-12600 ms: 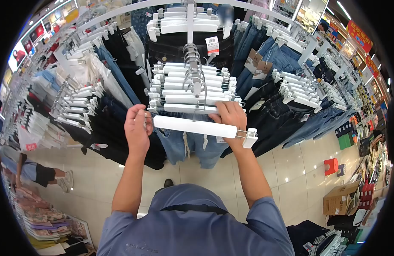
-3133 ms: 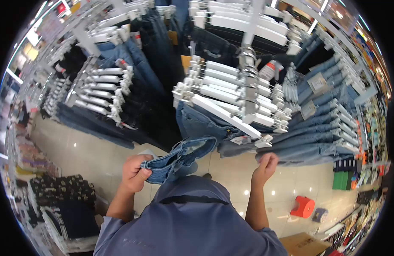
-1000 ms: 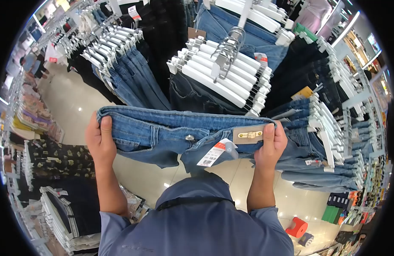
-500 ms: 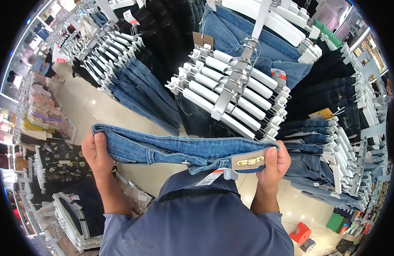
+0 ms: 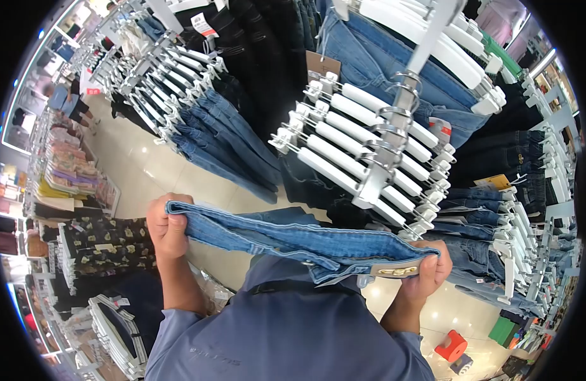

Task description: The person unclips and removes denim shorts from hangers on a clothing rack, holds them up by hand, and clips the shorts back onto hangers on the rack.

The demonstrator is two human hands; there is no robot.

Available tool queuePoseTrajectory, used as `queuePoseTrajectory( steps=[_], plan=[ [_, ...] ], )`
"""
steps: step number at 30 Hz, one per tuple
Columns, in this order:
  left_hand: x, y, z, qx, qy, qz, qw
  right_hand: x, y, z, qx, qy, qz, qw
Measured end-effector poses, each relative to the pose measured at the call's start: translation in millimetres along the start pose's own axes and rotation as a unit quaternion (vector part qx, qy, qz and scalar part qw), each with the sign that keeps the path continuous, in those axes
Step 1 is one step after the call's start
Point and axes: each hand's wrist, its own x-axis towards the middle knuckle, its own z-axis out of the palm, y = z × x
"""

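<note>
A pair of blue jeans (image 5: 286,238) is stretched out by its waistband in front of my chest. My left hand (image 5: 168,225) is closed on one end of the waistband, thumb on top. The other end is gripped by my right hand (image 5: 430,270), next to a tan patch (image 5: 397,271) with a gold-coloured metal piece. The right end hangs lower than the left. Beyond the jeans, several white hangers (image 5: 362,149) hang on a metal rail arm (image 5: 401,101), with dark trousers below them. The price tag is mostly hidden.
Racks of jeans on hangers stand at left (image 5: 223,140) and right (image 5: 470,254). Higher up hangs a lighter blue pair (image 5: 394,60). A red stool (image 5: 451,346) is on the tiled floor at lower right. Patterned dark garments (image 5: 109,244) hang at lower left. Another person (image 5: 64,100) is far left.
Earlier my left hand alone held the jeans; now both hands hold the waistband. Over the last second the jeans have tilted, with the right end lower, and the price tag has dropped mostly out of sight.
</note>
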Motion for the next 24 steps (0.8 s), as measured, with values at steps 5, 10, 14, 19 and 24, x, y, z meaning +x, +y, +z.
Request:
queuePoseTrajectory(
  steps=[5,10,14,19,24],
  plan=[
    [14,-14,-12,-0.044,-0.044,-0.014,0.998,-11,5,23,-0.008,0.073,-0.019,0.997],
    [35,-43,-26,-0.076,-0.06,-0.086,0.992,-12,2,73,0.027,0.135,-0.008,0.99],
    [57,-66,-50,-0.117,-0.114,-0.077,0.984,-14,6,110,0.067,0.167,-0.033,0.983],
    [67,-86,-78,-0.167,-0.134,-0.057,0.975,-17,13,140,0.046,0.167,-0.039,0.984],
    [64,-97,-98,-0.188,-0.132,-0.072,0.971,-36,21,163,0.023,0.176,-0.017,0.984]
  ],
)
